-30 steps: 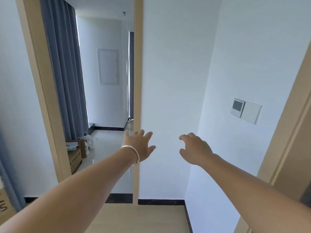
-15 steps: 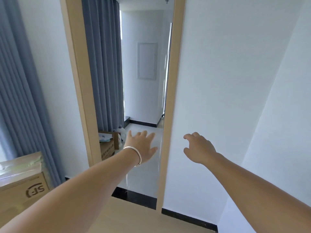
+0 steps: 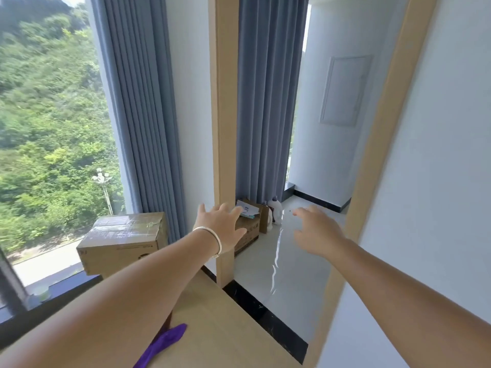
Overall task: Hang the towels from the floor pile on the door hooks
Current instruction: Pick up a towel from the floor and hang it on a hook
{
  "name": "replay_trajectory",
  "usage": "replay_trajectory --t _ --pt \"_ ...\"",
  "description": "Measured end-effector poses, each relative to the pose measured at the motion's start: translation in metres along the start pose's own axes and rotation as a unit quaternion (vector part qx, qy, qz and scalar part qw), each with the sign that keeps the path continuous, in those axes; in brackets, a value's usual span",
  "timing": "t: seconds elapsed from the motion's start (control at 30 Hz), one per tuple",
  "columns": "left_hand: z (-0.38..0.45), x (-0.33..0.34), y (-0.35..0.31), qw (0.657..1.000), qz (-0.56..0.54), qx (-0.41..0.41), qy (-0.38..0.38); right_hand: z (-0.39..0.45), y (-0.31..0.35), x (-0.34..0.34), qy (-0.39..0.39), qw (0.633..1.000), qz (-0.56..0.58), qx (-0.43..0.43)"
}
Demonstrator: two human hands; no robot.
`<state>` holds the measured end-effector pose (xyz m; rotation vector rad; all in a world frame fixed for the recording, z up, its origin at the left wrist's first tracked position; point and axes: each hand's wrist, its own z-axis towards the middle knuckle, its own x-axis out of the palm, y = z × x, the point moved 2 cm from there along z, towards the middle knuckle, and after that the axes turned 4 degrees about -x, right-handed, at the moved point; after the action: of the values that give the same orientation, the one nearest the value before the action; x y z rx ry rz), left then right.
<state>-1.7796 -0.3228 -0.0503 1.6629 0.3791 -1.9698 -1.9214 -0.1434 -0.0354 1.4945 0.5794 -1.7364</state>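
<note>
Both my arms reach forward at chest height, holding nothing. My left hand [image 3: 221, 227], with a silver bangle on its wrist, has its fingers spread in front of the wooden door frame post [image 3: 224, 128]. My right hand [image 3: 317, 232] hangs with loosely bent fingers over the doorway's glossy tiled floor [image 3: 289, 264]. A strip of purple cloth [image 3: 162, 345], probably a towel, lies on the wooden floor [image 3: 225, 328] and shows below my left forearm; most of it is hidden. No door hooks are in view.
A taped cardboard box [image 3: 122, 240] stands by the big window [image 3: 50, 134] at left, beside grey curtains [image 3: 143, 110]. A smaller open box [image 3: 248, 229] and a white bottle [image 3: 276, 211] sit just past the doorway. A white wall [image 3: 438, 181] fills the right.
The view has swung left and down: the window, the taped box and the purple cloth came into sight. Both hands stay stretched out and empty.
</note>
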Motion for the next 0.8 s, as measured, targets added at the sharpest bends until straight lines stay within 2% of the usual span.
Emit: replay_trajectory --t 0.13,0.43,0.6,0.8 --pt "0.014 0.017 0.046 0.998 0.000 -0.057 0.017 0.049 0.033 0.024 0.023 0.998 0.027 -0.056" --pt "0.067 0.066 0.184 0.986 -0.004 -0.165 0.030 0.173 0.145 0.083 0.033 0.984 0.014 -0.173" --pt "0.105 0.088 0.269 0.979 -0.019 -0.205 0.011 0.249 0.215 0.112 0.061 0.974 -0.005 -0.218" --pt "0.116 0.121 0.353 0.969 -0.005 -0.247 0.020 0.311 0.298 0.146 0.075 0.958 0.023 -0.275"
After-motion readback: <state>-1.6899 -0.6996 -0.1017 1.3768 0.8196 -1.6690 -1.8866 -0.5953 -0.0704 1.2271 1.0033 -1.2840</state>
